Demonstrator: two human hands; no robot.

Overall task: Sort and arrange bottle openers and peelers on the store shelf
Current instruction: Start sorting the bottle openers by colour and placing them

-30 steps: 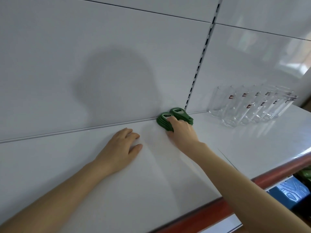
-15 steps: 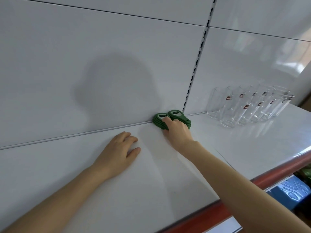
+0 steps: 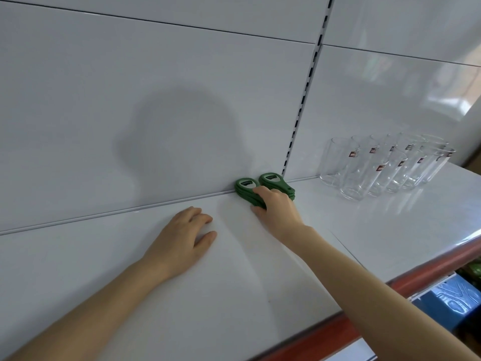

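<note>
Shelf [image 3: 104, 295]: white, glossy store shelving fills the width of the view, with two bare forearms reaching across it from the near edge.
Back panel [image 3: 91, 113]: white sheets rise behind the shelf and meet it along a thin seam.
Shadow [image 3: 179, 136]: a rounded grey shape falls on the back panel, left of centre.
Left hand [image 3: 182, 241]: lies palm down on the shelf, fingers loosely bent and thumb out to the side, holding nothing.
Green bottle openers [image 3: 246, 187]: two low stacks sit side by side on the shelf, their round heads pushed up against the foot of the back panel. The handles point toward the camera and are partly covered.
Right hand [image 3: 277, 207]: curls over the handles, forefinger across the top of the left stack and thumb against its near side, gripping it.
Slotted upright [image 3: 304, 100]: a strip with dark slots climbs the back panel from just right of the openers.
Drinking glasses [image 3: 377, 165]: clear tumblers with small red labels stand upright in close rows at the back of the shelf, well apart from the openers.
Red edge strip [image 3: 429, 267]: trims the shelf's front at lower right.
Blue package [image 3: 453, 300]: shows below the strip, too blurred to identify.
</note>
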